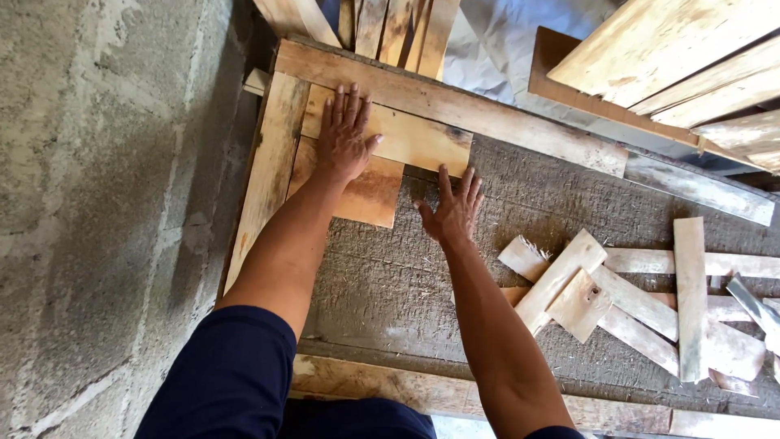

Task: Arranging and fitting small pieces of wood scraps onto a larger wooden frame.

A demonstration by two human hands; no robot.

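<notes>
Left hand (345, 134) flat on short board (406, 138); right hand (453, 210) seemingly touching its edge.

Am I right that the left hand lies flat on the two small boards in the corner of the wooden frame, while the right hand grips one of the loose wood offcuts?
Not quite. In the head view the right hand grips nothing; it lies open on the grey mat beside the small boards, apart from the loose wood offcuts. The left hand does lie flat on the boards.

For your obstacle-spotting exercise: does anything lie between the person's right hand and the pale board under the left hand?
Nothing visible does. The right hand rests on the grey bench at the edge of the pale board, which the left hand presses flat.
</notes>
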